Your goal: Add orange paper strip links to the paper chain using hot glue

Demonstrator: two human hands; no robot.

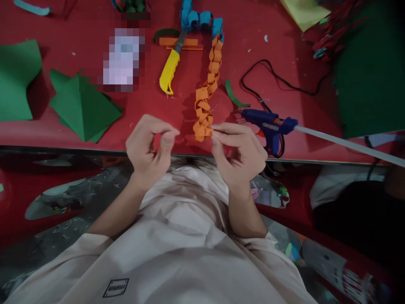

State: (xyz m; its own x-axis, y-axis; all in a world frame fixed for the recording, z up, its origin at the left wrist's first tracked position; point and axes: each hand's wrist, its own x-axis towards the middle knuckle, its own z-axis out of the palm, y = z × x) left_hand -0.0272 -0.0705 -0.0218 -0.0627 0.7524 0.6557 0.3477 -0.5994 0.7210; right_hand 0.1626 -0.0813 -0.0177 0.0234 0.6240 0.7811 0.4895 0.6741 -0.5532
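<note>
An orange paper chain (pixel 214 67) of linked loops runs down the red table toward me and joins blue loops (pixel 205 19) at its far end. My right hand (pixel 238 152) pinches the chain's near end between thumb and fingertips. Left of the chain, my left hand (pixel 152 145) is raised over the table edge with thumb and index fingertip pressed together; whatever it may hold is too small to make out. A blue glue gun (pixel 268 124) with a long clear glue stick lies just beyond my right hand.
A yellow-handled knife (pixel 170 71) rests by orange strips (pixel 190 42). Folded green paper (pixel 84 105) lies left, a blurred phone-like object (pixel 123 59) behind it. A black cord (pixel 278 76) and large green sheet (pixel 370 84) are right. The red table (pixel 145 101) ends near my wrists.
</note>
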